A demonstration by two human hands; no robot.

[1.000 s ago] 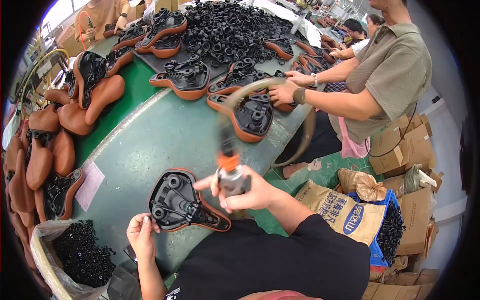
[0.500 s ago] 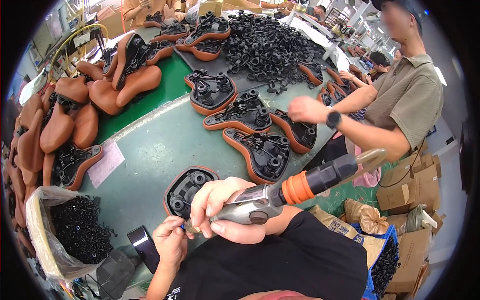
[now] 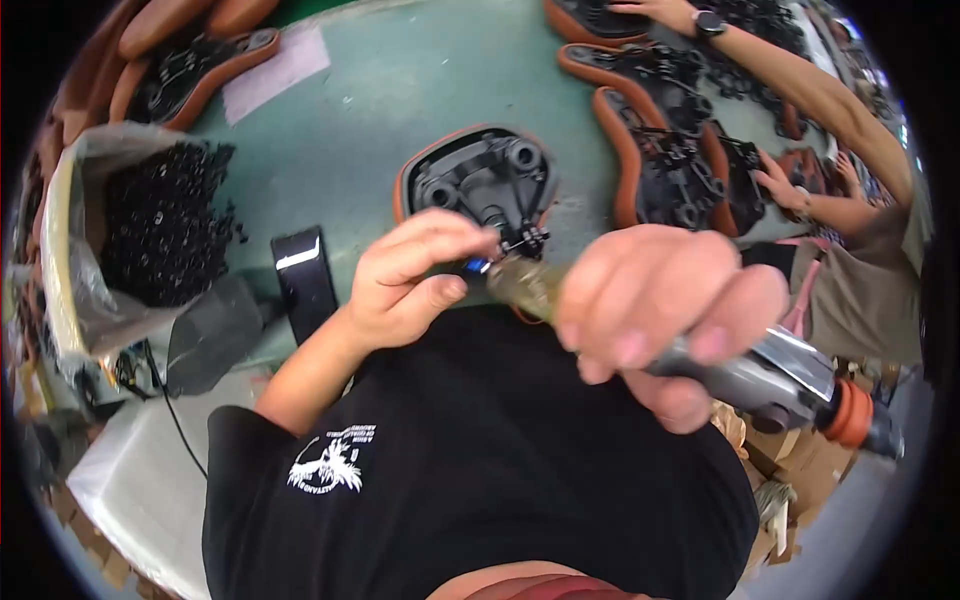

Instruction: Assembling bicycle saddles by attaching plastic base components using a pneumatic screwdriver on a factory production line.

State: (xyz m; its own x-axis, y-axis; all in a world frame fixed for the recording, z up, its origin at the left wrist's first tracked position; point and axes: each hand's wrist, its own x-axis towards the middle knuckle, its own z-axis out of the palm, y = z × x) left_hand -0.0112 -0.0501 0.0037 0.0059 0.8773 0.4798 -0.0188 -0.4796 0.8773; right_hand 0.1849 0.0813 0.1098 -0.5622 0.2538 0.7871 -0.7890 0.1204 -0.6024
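Note:
My right hand [image 3: 670, 310] is wrapped round an air screwdriver [image 3: 765, 375], a metal-bodied tool with an orange ring. Its yellowish front end [image 3: 525, 285] points left toward my other hand and finishes in a small blue tip [image 3: 478, 266]. Beside that tip is my left hand [image 3: 410, 285], thumb and fingers apart, with nothing visibly gripped. Just beyond both hands a bicycle saddle [image 3: 480, 170] lies upside down on the green table, its black underside facing up and a brown edge showing. The tool's front end and my left hand cover its near edge.
A plastic-lined bin [image 3: 75, 240] of small black parts stands at left, with a phone [image 3: 305, 280] nearby. More upturned saddles [image 3: 660, 180] lie at right, where another person's arms [image 3: 800, 80] reach in. A paper sheet [image 3: 275, 70] lies at the far left.
The view has tipped down toward my body. My right hand has moved right with the screwdriver, away from my left hand, whose pinched fingers have spread apart.

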